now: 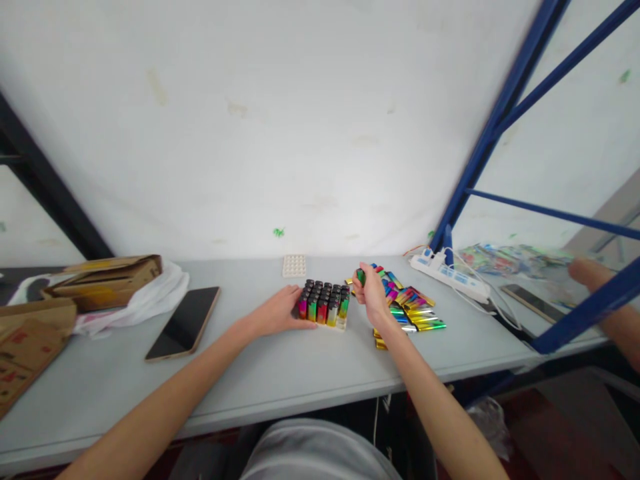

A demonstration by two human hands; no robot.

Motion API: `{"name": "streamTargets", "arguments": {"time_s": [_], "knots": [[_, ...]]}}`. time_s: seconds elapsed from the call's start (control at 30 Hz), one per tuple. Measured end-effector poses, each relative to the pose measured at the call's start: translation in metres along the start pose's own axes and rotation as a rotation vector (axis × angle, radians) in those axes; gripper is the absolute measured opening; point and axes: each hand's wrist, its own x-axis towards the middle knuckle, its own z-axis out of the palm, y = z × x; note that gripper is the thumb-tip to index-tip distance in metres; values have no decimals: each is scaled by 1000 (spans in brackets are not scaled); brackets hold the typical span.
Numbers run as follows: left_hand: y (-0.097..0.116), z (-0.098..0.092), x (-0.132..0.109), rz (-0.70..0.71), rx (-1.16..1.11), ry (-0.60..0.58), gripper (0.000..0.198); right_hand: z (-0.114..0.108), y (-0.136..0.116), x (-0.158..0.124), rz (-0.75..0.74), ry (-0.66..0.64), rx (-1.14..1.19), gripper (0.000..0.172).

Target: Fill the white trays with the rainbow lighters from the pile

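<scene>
Head view: left hand (280, 312) spans the left end of upright lighters (324, 303) in white tray (341, 326); can't tell if it grips. Right hand (371, 293), closed round a green lighter (361, 275), just beyond the tray's right side. Likely light, stiff, slick; best pinched mid-body.

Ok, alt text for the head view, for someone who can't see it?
The left hand rests against upright, black-topped multicoloured lighters in a white tray; the right hand grips a dark green object beside a loose pile of shiny multicoloured pieces. A flat, black-screened device lies left, a white power strip right.
</scene>
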Motion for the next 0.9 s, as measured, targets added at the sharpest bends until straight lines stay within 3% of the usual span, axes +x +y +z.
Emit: {"name": "streamTargets", "arguments": {"time_s": [0.17,0.4,0.73,0.9], "knots": [[-2,1,1,-13,-14,6,71,3,3,-2,-36,-46,-64,46],[-2,1,1,-18,-48,21,72,-4,8,0,20,-59,-73,54],[-1,0,0,-20,-45,14,68,-9,6,0,-62,-90,-87,52],[-2,1,1,-23,-42,8,68,-16,-10,-2,-79,-261,-107,57]]}}
